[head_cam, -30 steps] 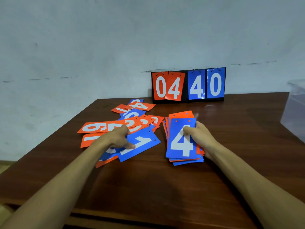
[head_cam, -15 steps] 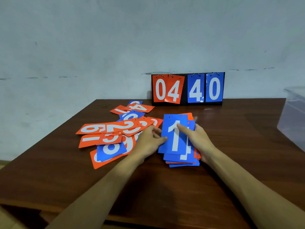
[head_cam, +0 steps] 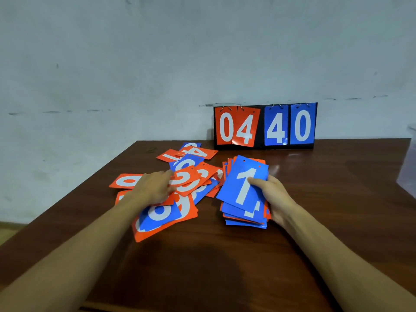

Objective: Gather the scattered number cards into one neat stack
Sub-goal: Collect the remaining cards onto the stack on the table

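Note:
A stack of blue and orange number cards (head_cam: 244, 192) lies right of the table's middle, with a blue "1" card on top, slightly askew. My right hand (head_cam: 273, 194) grips the stack's right edge, thumb pressed on the "1". To the left, several loose orange and blue cards (head_cam: 180, 190) overlap in a messy spread. My left hand (head_cam: 155, 188) rests flat on that spread with its fingers on an orange card; whether it grips one is unclear. A blue card on an orange one (head_cam: 161, 216) lies nearest me.
A black flip scoreboard (head_cam: 265, 126) showing 04 and 40 stands against the wall at the table's back edge. A clear plastic container (head_cam: 408, 163) sits at the far right. The brown wooden table (head_cam: 202, 266) ends close on the left.
My left hand let go of the blue "1" card, now on top of the stack, and moved back left onto the loose cards. My right hand stayed on the stack.

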Available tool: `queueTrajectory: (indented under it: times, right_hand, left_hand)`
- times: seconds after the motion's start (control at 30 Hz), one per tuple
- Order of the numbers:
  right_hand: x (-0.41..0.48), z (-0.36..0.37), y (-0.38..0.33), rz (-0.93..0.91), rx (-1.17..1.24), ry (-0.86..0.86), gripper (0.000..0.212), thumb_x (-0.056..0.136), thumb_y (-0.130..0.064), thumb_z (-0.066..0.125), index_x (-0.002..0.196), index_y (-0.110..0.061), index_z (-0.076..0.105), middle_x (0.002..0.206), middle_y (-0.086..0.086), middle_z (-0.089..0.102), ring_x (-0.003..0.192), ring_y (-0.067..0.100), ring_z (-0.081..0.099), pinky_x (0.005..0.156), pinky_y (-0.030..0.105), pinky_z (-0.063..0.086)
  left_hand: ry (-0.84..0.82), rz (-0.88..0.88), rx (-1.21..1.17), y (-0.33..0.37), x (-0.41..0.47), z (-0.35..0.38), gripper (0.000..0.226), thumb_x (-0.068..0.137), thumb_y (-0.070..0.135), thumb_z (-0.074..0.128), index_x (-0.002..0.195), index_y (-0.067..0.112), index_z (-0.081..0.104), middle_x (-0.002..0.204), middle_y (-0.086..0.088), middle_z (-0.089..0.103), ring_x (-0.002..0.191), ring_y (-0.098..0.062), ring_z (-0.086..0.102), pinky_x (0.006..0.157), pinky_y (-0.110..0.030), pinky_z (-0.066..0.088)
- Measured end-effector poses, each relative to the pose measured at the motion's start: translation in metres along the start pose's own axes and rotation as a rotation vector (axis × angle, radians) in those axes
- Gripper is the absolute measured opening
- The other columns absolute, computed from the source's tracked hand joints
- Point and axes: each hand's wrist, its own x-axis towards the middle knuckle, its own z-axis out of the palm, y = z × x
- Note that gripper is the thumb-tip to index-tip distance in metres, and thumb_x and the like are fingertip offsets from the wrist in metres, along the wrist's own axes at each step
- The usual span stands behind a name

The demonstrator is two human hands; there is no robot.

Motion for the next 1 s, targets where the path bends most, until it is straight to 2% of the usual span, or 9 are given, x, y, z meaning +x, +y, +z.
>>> queueTrajectory:
  times: [0.2,0.33,0.43,0.5,0.63,0.7,0.83,0.9,1.0]
  right_hand:
    - [0.002,0.001,0.003,-0.015,-0.041,0.031,0.012,0.093,-0.01,0.049,0.103,-0.01,0.056,0.09,0.012,0.07,0.077,0.026,0.069,0.067,0.037,0.058]
    - [0.002,0.0,0.005,-0.034,-0.081,0.046,0.009,0.091,-0.006,0.044,0.086,-0.011,0.05,0.076,0.01,0.065,0.061,0.022,0.067,0.051,0.028,0.055]
    - [0.0,0.002,0.005,-0.045,-0.104,0.063,0.012,0.091,-0.007,0.042,0.082,-0.012,0.048,0.072,0.008,0.063,0.06,0.021,0.065,0.044,0.023,0.05]
    - [-0.002,0.002,0.004,-0.033,-0.089,0.054,0.009,0.093,-0.012,0.043,0.089,-0.011,0.052,0.075,0.008,0.066,0.063,0.022,0.066,0.046,0.024,0.051]
    - [-0.004,-0.001,0.002,-0.021,-0.054,-0.042,0.027,0.094,-0.036,0.056,0.106,-0.013,0.064,0.092,0.01,0.075,0.075,0.025,0.073,0.062,0.034,0.06]
    - [-0.003,-0.001,0.005,-0.078,-0.088,-0.031,0.029,0.091,-0.028,0.062,0.115,-0.012,0.061,0.099,0.011,0.074,0.081,0.026,0.073,0.068,0.038,0.061]
    - [0.002,-0.001,0.008,-0.082,-0.103,0.027,0.034,0.09,-0.019,0.064,0.123,-0.014,0.054,0.107,0.01,0.071,0.086,0.027,0.072,0.071,0.042,0.06]
    - [0.005,-0.002,0.007,-0.089,-0.08,0.066,0.031,0.092,-0.017,0.061,0.122,-0.015,0.054,0.106,0.01,0.071,0.086,0.028,0.072,0.072,0.043,0.06]
    - [0.006,-0.005,0.006,-0.097,-0.067,0.104,0.021,0.093,-0.013,0.053,0.114,-0.013,0.057,0.097,0.01,0.072,0.081,0.027,0.071,0.067,0.04,0.06]
  left_hand:
    - [0.156,0.136,0.203,0.01,-0.004,-0.002,0.048,0.092,0.032,0.057,0.135,0.017,0.041,0.126,-0.008,0.06,0.106,-0.021,0.061,0.087,-0.033,0.051]
    - [0.559,0.006,-0.617,0.031,-0.019,-0.022,0.029,0.092,0.02,0.057,0.12,0.01,0.062,0.116,-0.008,0.066,0.099,-0.021,0.064,0.08,-0.029,0.051]
    - [0.261,-0.151,-1.393,0.058,-0.028,-0.033,0.016,0.089,0.014,0.062,0.102,0.01,0.069,0.106,-0.014,0.071,0.083,-0.021,0.07,0.078,-0.039,0.057]
    - [0.015,-0.196,-1.646,0.08,-0.038,-0.03,0.012,0.088,0.01,0.064,0.099,0.006,0.067,0.102,-0.017,0.071,0.07,-0.019,0.07,0.074,-0.04,0.058]
    - [0.049,-0.064,-1.084,0.103,-0.04,-0.005,0.034,0.088,0.02,0.065,0.119,0.008,0.062,0.084,0.004,0.063,0.072,-0.011,0.061,0.067,-0.026,0.051]
    - [0.13,-0.011,-0.868,0.098,-0.034,0.004,0.036,0.089,0.03,0.063,0.12,0.013,0.063,0.094,0.001,0.065,0.085,-0.011,0.058,0.073,-0.022,0.047]
    - [0.265,-0.046,-0.515,0.061,-0.011,0.012,0.038,0.095,0.039,0.05,0.122,0.016,0.062,0.127,-0.008,0.059,0.106,-0.015,0.056,0.09,-0.032,0.046]
    - [0.207,-0.058,-0.227,0.044,-0.002,0.014,0.053,0.092,0.051,0.05,0.132,0.018,0.053,0.139,-0.008,0.049,0.124,-0.021,0.047,0.099,-0.037,0.042]
    - [0.125,-0.031,-0.04,0.037,0.002,0.017,0.066,0.086,0.062,0.049,0.136,0.02,0.048,0.141,-0.005,0.049,0.128,-0.021,0.045,0.106,-0.041,0.034]
